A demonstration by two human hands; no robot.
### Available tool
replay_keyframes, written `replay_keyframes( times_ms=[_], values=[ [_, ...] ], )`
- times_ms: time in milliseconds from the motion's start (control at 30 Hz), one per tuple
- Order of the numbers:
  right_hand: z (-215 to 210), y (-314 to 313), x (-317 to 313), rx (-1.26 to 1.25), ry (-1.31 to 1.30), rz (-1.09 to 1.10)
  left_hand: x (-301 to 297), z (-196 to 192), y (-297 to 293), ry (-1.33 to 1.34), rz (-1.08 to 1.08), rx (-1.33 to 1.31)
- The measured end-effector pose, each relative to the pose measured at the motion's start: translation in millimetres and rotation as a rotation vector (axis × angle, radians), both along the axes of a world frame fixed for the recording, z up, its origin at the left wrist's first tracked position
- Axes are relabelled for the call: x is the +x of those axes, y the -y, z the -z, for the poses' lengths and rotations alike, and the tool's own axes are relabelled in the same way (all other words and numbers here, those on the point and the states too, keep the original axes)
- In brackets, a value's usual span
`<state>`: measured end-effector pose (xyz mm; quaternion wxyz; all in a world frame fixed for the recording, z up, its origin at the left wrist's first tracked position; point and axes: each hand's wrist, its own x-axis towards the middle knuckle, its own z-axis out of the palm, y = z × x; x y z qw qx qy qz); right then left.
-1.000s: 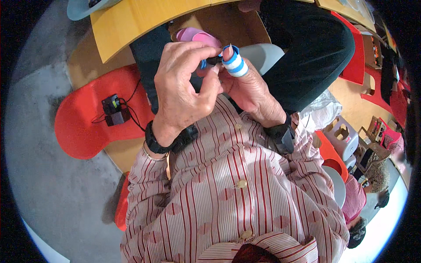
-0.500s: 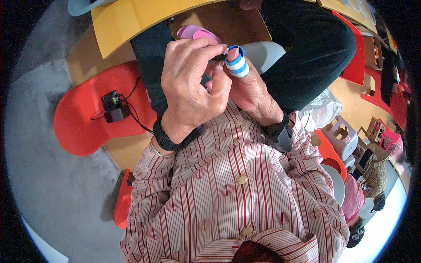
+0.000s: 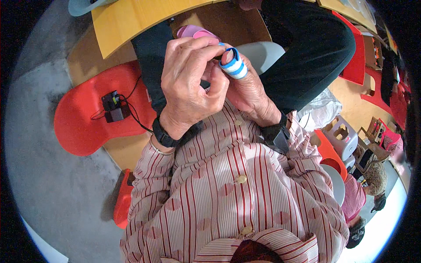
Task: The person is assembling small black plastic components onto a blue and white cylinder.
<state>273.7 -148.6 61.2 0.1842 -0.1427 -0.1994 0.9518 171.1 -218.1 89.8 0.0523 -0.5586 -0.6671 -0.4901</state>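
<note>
My left hand [image 3: 190,81] is closed in a pinch, its fingertips meeting beside my right thumb. What sits between them is too small and hidden to make out, though a speck of blue shows at the index fingertip. A blue-and-white striped band [image 3: 234,69] wraps round the thumb of my right hand [image 3: 250,94], leaving the tip bare. The other right fingers curl in behind my left hand and are mostly covered. Black straps circle both wrists. Just beyond my left fingers lies a pink curved piece [image 3: 193,31], partly covered by them.
A yellow table edge [image 3: 131,22] curves across the far left. On my left a red chair [image 3: 83,109] holds a small black device [image 3: 115,107] with cables. To the right are a clear plastic bag [image 3: 322,107], a grey stool [image 3: 341,138] and other people farther off.
Both hands stay together near the same place. My right thumb has shifted slightly left and tipped toward my left fingers, and a bit of blue now shows at the left index fingertip.
</note>
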Motion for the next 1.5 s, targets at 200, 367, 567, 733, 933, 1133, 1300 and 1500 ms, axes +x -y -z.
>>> replay_keyframes(
  times_ms=[200, 367, 567, 733, 933, 1133, 1300, 1500],
  values=[
    [-0.3, 0.4, -2.0, 0.019, 0.044, 0.028, -5.6, -5.4, 6.2, 0.013, 0.042, -0.058],
    [-0.6, -4.1, 1.2, 0.346, 0.108, 0.017, -6.3, -7.9, 6.8, -0.032, 0.091, 0.002],
    [2.0, -3.6, 0.8, 0.369, 0.115, 0.040, -3.7, -1.2, 6.0, -0.012, 0.085, 0.040],
    [1.1, -4.7, 0.7, 0.324, 0.107, 0.010, -4.6, -0.5, 7.7, -0.004, 0.064, 0.014],
    [2.6, -7.8, 3.2, 0.345, 0.094, -0.025, -3.4, 1.3, 6.4, 0.033, 0.049, 0.005],
    [0.7, -10.7, 5.5, 0.339, 0.102, -0.093, -4.7, 3.6, 7.5, 0.029, 0.028, -0.006],
    [1.1, -9.7, 4.4, 0.355, 0.157, -0.087, -4.5, 4.4, 7.8, 0.055, 0.032, -0.010],
    [-2.8, -12.2, 1.2, 0.420, 0.192, -0.110, -5.4, 4.5, 9.2, 0.039, 0.034, -0.006]
  ],
)
